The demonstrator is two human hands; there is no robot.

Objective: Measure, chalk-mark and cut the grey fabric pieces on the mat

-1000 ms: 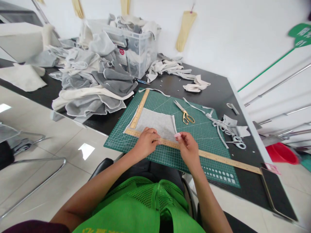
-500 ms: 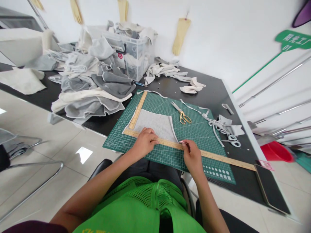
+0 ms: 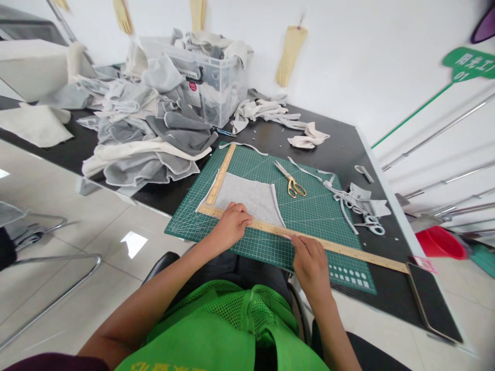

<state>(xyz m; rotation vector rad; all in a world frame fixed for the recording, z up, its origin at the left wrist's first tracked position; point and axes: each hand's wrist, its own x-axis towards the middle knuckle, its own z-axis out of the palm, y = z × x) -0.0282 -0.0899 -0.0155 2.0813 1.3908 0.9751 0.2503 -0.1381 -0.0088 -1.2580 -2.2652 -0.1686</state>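
My left hand presses a long wooden ruler down along the near edge of a grey fabric piece, its fingers bunched together. Across the fabric's left side lies a shorter wooden ruler, roughly square to the long one. My right hand is closed in a pinch beside the ruler's near edge, just right of the fabric corner. A small pale tip shows at its fingertips, too little to name. Under all this is a green cutting mat. Gold-handled scissors rest on the mat beyond my hands.
Grey and cream fabric is piled at the left, before a clear plastic bin stuffed with cloth. White-handled scissors lie among fabric scraps at the right. A phone sits at the table's right end, touching the ruler's tip.
My right hand has shifted slightly right and toward me, away from the fabric corner, and turned more palm-down. My left hand stays pressed on the ruler.
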